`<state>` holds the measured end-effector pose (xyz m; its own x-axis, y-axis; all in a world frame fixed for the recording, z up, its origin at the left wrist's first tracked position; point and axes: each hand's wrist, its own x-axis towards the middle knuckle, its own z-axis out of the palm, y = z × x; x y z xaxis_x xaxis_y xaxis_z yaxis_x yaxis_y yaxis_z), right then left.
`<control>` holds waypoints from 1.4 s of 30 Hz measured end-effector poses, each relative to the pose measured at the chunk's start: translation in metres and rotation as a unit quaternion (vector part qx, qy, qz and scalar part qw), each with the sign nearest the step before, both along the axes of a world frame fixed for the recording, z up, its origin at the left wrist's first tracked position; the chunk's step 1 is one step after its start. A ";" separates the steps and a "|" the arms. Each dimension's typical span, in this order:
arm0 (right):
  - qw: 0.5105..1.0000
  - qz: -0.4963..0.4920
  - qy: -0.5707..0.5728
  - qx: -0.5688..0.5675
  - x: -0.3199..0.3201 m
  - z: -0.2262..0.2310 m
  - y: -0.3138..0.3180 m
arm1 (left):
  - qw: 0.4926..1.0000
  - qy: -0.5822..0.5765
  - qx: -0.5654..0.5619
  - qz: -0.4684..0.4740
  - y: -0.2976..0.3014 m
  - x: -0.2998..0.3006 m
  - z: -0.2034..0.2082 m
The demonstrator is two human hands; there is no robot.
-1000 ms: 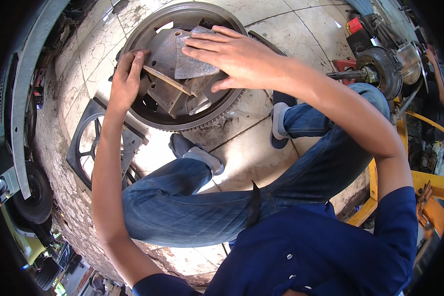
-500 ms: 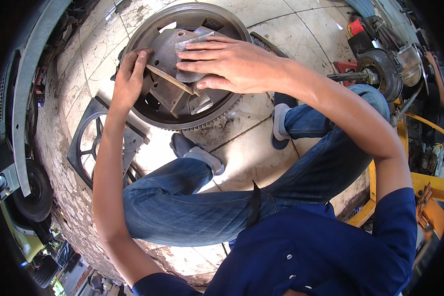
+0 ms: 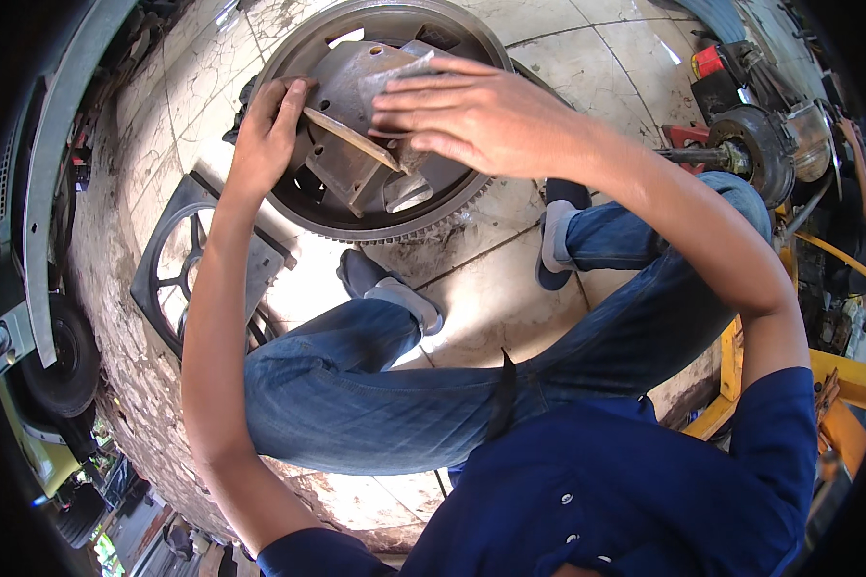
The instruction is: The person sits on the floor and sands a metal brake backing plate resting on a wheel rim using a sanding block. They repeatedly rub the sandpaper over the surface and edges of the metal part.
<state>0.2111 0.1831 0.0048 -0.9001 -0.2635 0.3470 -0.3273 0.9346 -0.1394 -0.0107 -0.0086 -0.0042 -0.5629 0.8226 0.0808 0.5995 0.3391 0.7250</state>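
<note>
A dark steel plate [image 3: 342, 72] with holes and a raised edge strip lies on a big round metal flywheel [image 3: 370, 232] with a toothed rim, on the floor ahead of me. My left hand [image 3: 267, 135] is closed round the plate's left edge, fingers curled over it and thumb on the near side. With its fingers stretched flat across the plate, my right hand [image 3: 476, 117] holds a grey flexible sheet [image 3: 387, 88] that looks like sandpaper. The sheet's far corner lifts off the plate. The palm and fingers hide the rest of it.
A flat dark frame with a spoked round opening [image 3: 171, 274] lies left of my left forearm. My legs are on both sides of the tiled floor [image 3: 496, 308]. At right stand an axle with a drum [image 3: 751, 149] and a yellow metal frame [image 3: 722, 404]. A tyre [image 3: 67, 361] is at far left.
My right hand has slid slightly right across the plate with the grey sheet, whose corner now stands up more. My left hand keeps its hold. The whole view has shifted a little.
</note>
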 end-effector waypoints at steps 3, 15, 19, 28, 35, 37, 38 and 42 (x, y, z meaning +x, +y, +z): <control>0.999 -0.039 -0.007 0.033 0.004 -0.002 -0.004 | 1.000 -0.002 0.008 0.003 -0.001 0.001 -0.002; 0.998 -0.017 -0.039 -0.037 0.016 0.016 -0.020 | 1.000 -0.003 0.025 0.008 -0.002 0.001 -0.003; 0.996 -0.051 0.001 -0.074 0.011 0.007 -0.011 | 1.000 -0.002 0.023 0.007 0.001 0.002 -0.001; 0.964 -0.042 -0.065 -0.253 0.019 0.019 -0.038 | 1.000 -0.007 0.025 0.002 0.000 0.003 0.001; 0.972 -0.026 -0.038 -0.231 0.023 0.011 -0.045 | 1.000 -0.008 0.028 0.008 0.001 0.005 0.001; 0.976 -0.033 -0.035 -0.214 0.025 0.014 -0.049 | 0.999 -0.003 0.031 0.008 -0.002 0.002 -0.001; 0.976 -0.032 -0.037 -0.214 0.028 0.017 -0.049 | 0.999 -0.003 0.032 0.007 -0.002 0.001 -0.002; 0.976 -0.043 -0.054 -0.204 0.030 0.020 -0.052 | 1.000 0.003 0.028 0.009 0.000 0.002 -0.002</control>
<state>0.2416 0.1312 0.0251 -0.9501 -0.0452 0.3088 -0.2130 0.8171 -0.5357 -0.0085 -0.0089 -0.0060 -0.5768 0.8065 0.1299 0.5984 0.3089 0.7392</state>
